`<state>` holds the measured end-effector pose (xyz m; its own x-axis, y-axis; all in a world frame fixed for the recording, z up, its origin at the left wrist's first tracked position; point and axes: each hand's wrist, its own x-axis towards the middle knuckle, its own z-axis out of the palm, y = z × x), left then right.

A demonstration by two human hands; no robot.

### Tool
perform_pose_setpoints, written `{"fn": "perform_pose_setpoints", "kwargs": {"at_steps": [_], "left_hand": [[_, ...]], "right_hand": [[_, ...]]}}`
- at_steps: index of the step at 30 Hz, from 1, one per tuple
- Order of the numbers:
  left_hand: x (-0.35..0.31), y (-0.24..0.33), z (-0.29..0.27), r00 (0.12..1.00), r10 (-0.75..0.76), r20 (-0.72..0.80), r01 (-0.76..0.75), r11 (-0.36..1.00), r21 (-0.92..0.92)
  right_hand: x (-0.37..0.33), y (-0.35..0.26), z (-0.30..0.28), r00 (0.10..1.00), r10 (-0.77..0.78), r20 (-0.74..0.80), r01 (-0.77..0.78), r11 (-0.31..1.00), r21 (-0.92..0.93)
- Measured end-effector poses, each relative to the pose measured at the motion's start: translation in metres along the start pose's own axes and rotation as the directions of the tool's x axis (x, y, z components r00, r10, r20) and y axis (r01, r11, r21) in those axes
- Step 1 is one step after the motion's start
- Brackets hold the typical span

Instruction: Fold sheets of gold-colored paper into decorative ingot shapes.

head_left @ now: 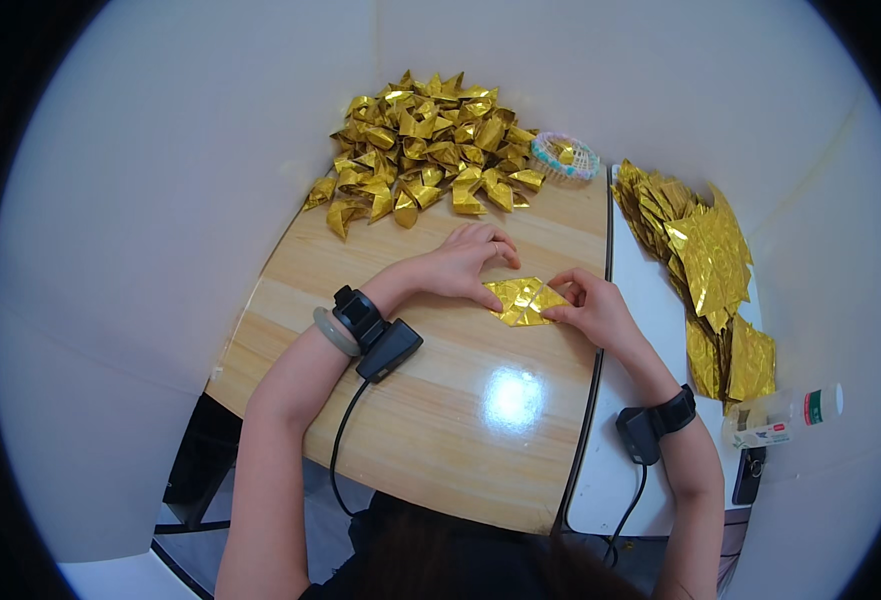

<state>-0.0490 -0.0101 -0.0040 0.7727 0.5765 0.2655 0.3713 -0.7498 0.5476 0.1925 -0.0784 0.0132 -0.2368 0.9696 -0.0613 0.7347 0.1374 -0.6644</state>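
A partly folded sheet of gold foil paper [516,298] lies on the wood-grain table between my two hands, its left and right corners pointed and a crease line across it. My left hand [465,262] arches at its left side, thumb tip at the paper's left corner, the other fingers curled loosely and apart from the thumb. At the opposite corner, my right hand [596,308] pinches the paper's edge between thumb and fingers. The paper's underside is hidden.
Behind my hands stands a heap of folded gold foil pieces [425,150], with a small beaded basket [564,157] beside it. Stacked gold foil sheets [710,255] lie on the white table [615,480] at right, near a clear plastic bottle [760,418]. Cables [338,440] trail from both wrists.
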Motion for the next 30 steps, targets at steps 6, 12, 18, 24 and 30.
{"fn": "perform_pose_setpoints", "kwargs": {"at_steps": [6,12,18,24,30], "left_hand": [[0.007,-0.001,-0.003,0.987,0.016,-0.158,-0.056,0.967,-0.249],[0.003,-0.002,-0.001,0.996,0.045,-0.079,-0.048,0.998,-0.033],[0.0,-0.011,-0.009,1.0,0.007,-0.018,-0.01,0.986,-0.166],[0.003,-0.008,-0.012,0.998,0.025,0.055,-0.016,0.986,-0.168],[0.001,0.012,-0.009,0.998,-0.009,0.054,0.009,1.0,0.007]], "right_hand": [[0.007,0.01,-0.002,0.812,-0.413,-0.414,0.461,0.887,0.019],[0.007,0.02,-0.002,0.88,-0.414,-0.234,0.386,0.909,-0.156],[0.006,0.02,-0.002,0.899,-0.367,-0.24,0.334,0.928,-0.167],[0.004,0.016,-0.005,0.911,-0.335,-0.239,0.292,0.935,-0.201],[-0.004,0.0,-0.003,0.887,-0.434,-0.158,0.335,0.84,-0.426]]}}
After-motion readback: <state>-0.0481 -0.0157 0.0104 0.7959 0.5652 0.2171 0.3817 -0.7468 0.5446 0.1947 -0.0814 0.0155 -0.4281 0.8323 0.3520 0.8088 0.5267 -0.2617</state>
